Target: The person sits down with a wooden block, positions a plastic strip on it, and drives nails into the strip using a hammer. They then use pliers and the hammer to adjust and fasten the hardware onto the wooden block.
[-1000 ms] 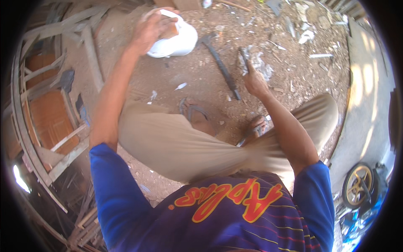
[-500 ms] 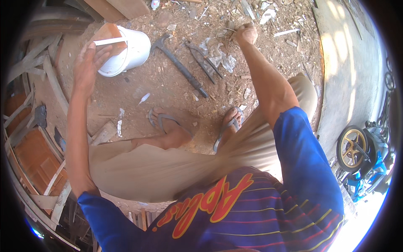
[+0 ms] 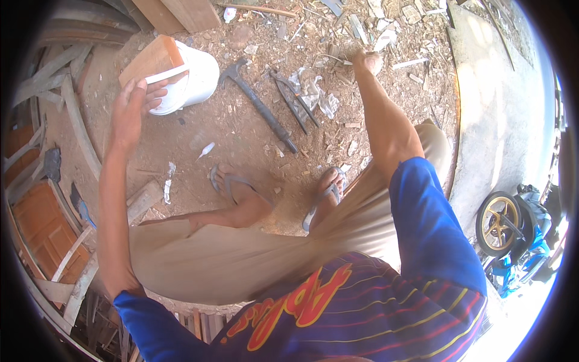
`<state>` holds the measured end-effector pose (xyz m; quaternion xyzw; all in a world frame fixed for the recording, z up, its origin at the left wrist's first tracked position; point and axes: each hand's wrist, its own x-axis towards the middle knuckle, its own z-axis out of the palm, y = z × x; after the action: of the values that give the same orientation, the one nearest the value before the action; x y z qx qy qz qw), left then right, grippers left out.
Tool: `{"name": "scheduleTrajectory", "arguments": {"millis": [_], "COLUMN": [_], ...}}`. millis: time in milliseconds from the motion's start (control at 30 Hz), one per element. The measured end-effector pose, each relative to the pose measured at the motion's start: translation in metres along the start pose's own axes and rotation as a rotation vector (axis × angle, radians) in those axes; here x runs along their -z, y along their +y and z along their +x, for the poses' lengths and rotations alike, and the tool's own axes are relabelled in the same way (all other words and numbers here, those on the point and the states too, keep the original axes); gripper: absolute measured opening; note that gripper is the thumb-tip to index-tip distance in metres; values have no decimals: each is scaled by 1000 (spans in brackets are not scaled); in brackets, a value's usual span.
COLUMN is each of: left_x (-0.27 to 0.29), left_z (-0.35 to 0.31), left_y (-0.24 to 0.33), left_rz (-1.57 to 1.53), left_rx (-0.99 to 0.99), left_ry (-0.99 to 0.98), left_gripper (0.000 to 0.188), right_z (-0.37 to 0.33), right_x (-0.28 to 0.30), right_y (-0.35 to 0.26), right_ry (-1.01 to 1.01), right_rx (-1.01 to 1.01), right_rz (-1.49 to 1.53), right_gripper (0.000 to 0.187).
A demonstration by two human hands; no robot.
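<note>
Left hand: the left hand (image 3: 129, 114), at the upper left of the frame, grasps the lower end of a reddish-brown wooden block (image 3: 154, 57), thumb at the end of the white strip (image 3: 169, 74) along its edge, fingers reaching over the bucket's side
Wooden block: at the upper left, slanting against the mouth end of a white plastic bucket (image 3: 202, 75)
Right hand: the right hand (image 3: 369, 62), at the upper centre-right, is low over the littered ground with fingers curled in; it is small and blurred there, so I cannot tell whether it is clenched around anything
Claw hammer: the claw hammer (image 3: 260, 108) lies at the upper centre, head just beside the bucket, dark handle slanting toward the lower right
Pincers: the pincers (image 3: 286, 96) lie right of the hammer, apart from it, their two handles spread, with crumpled clear plastic (image 3: 312, 93) next to them
Small white tube: the small white tube (image 3: 207, 150) lies on the bare earth left of centre, above the feet
Feet: two grey flip-flops (image 3: 234, 183) near the middle of the frame, below the tools
Left edge: a brown panelled door (image 3: 51, 214) among old timber frames
Right edge: a grey slab (image 3: 491, 120) with sunlit patches, and below it a motorcycle wheel (image 3: 499, 223) with a gold rim
Top edge: brown boards (image 3: 190, 11) above the bucket, wood chips scattered to the right
</note>
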<state>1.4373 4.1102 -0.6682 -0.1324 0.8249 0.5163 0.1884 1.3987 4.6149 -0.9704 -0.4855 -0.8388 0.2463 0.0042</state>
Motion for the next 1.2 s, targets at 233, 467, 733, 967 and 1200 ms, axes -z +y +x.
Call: {"name": "scheduleTrajectory", "arguments": {"millis": [233, 467, 733, 967, 1200], "left_x": [2, 1, 10, -3, 4], "left_z": [13, 20, 29, 18, -49], "left_y": [13, 10, -12, -7, 39], "left_rz": [-20, -25, 6, -72, 585], "left_rx": [-32, -51, -42, -324, -39], "left_ry": [19, 45, 83, 39, -289], "left_gripper": [44, 42, 36, 29, 49], "right_z": [-81, -129, -155, -213, -292], "right_x": [25, 46, 41, 88, 138], "right_y": [-54, -98, -109, -125, -149], "right_ry": [-465, -654, -732, -989, -1071], "right_rx": [6, 98, 293, 896, 1069], "right_rz": [1109, 1204, 795, 154, 128], "right_gripper": [12, 18, 9, 18, 25]}}
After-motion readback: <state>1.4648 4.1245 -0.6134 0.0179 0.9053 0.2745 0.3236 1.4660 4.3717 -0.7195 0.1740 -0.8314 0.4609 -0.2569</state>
